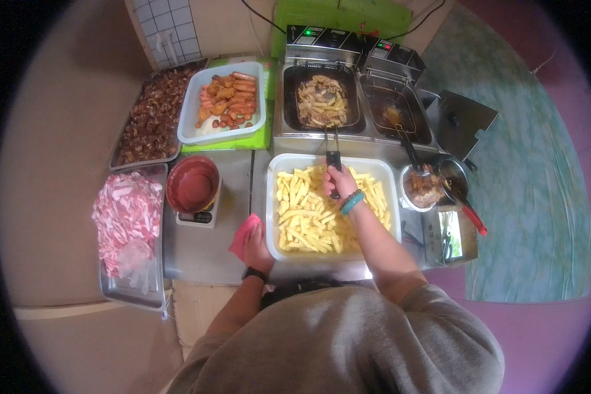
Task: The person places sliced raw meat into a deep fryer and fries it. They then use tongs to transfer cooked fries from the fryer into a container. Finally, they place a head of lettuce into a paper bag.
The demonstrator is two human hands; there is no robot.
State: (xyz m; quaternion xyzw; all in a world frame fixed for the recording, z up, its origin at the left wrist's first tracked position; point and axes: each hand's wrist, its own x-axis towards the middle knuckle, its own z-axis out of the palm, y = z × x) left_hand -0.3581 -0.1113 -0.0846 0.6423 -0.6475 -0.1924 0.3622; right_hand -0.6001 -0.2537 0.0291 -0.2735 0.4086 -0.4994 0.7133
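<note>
My right hand [340, 181] is closed around the black handle [333, 158] of a fryer basket [352, 111], reaching over a white plastic tub [272, 197] of cut potato fries [303, 216]. The basket sits in the left well of an electric deep fryer [280, 125] and holds fried strips of food [323, 98]. On the steel tabletop, left of the tub, my left hand [256, 248] rests on a pink cloth [243, 236]; whether its fingers grip the cloth is unclear. A second basket [413, 106] sits in the right well, its handle pointing towards me.
Left stand a tray of raw meat strips [125, 216], a tray of dark cooked meat [152, 118], a tub of sausages and fried pieces [184, 125], and a red bowl [193, 184] on a scale [197, 220]. Right are a meat container [422, 189], red-handled tongs [473, 220] and a box [465, 244].
</note>
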